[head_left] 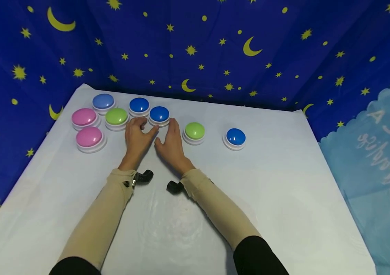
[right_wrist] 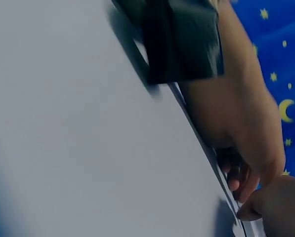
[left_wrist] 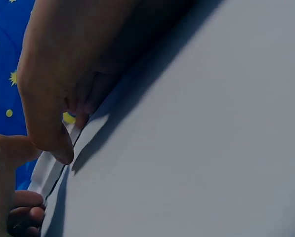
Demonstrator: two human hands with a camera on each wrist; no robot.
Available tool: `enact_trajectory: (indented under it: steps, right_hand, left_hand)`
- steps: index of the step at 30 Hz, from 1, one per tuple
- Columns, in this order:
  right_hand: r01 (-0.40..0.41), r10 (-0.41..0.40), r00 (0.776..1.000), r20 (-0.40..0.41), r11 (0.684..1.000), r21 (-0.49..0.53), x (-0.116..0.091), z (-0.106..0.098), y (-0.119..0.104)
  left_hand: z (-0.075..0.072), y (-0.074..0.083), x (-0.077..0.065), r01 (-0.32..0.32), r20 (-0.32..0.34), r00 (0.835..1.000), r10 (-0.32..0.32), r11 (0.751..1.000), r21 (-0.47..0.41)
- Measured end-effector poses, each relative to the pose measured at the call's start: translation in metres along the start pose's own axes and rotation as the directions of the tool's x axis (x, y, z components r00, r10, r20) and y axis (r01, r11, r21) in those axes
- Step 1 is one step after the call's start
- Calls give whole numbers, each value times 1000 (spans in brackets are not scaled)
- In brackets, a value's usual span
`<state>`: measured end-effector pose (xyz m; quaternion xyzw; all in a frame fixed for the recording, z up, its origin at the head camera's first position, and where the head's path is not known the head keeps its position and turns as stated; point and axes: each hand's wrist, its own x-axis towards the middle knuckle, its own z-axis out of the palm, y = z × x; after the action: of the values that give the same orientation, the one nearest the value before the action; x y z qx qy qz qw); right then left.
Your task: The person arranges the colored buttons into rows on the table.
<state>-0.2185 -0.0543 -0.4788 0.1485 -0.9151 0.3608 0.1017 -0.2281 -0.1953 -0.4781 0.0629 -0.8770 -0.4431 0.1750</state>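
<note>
A round blue push button (head_left: 159, 114) with a white base sits on the white table between my two hands. My left hand (head_left: 136, 139) holds the left side of its base, with the thumb at the near edge. On the right side, the fingers of my right hand (head_left: 171, 148) lie along the base, its thumb towards me. Part of the white base (left_wrist: 47, 170) shows between the fingers in the left wrist view. Just behind the left fingers stands another blue button (head_left: 139, 105). In the right wrist view the fingertips and base are dark and partly hidden.
Left of the hands are a pale blue button (head_left: 103, 101), a green button (head_left: 116, 116) and two pink buttons (head_left: 84, 117). Another green button (head_left: 195, 131) and a blue button (head_left: 236, 137) stand to the right. A blue star-patterned cloth (head_left: 195, 30) hangs behind the table (head_left: 301, 191).
</note>
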Motion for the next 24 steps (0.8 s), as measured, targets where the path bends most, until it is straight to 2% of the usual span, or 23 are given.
enact_trajectory:
  steps: [6,10,14,19,24]
  right_hand:
    - [-61,61,998,-19,998,14,21,1,-3]
    - [-70,71,995,-71,997,23,32,-3,3]
    - [-71,72,993,-92,997,16,35,-7,9]
    - [-25,26,997,-74,1000,16,30,-3,5]
    - [-1,1,999,-47,1000,-6,12,7,-3]
  left_hand:
    - [-1,7,11,-24,46,999,21,997,70]
    - [7,13,18,-80,68,995,75,994,78]
    - [14,18,19,-123,92,989,116,990,73]
    - [8,14,13,-71,33,997,70,997,5]
    - [-2,3,-2,-1,-12,1000,1,998,-63]
